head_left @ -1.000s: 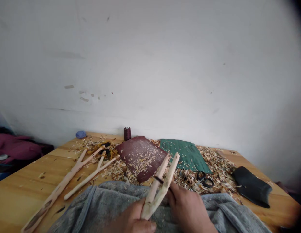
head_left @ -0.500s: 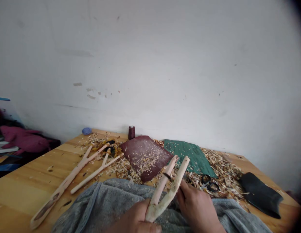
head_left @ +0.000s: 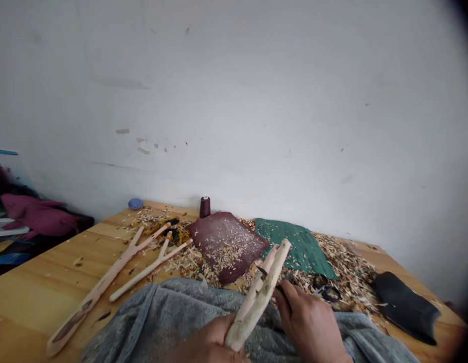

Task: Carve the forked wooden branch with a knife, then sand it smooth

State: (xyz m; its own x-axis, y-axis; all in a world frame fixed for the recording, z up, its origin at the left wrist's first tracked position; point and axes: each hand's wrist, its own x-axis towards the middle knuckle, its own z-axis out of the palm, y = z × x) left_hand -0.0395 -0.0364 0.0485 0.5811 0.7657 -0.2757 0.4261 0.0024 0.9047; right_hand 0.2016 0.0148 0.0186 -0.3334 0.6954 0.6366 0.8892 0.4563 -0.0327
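Work at the table [head_left: 41,292], its near edge overlapped by a grey cloth [head_left: 173,307]. The forked branch [head_left: 260,298] tilts over the middle of that near edge: its base sits inside my left hand [head_left: 218,338], and its two prongs rise away from me, just left of my right hand [head_left: 313,322]. The wood is pale; the right prong, overlapping the other, is cream with greenish-brown blotches and a blunt tip, while the left prong is pinker. My left hand is wrapped round the base; my right is curled on a dark blade [head_left: 262,271], whose end shows between the prongs, contact unclear.
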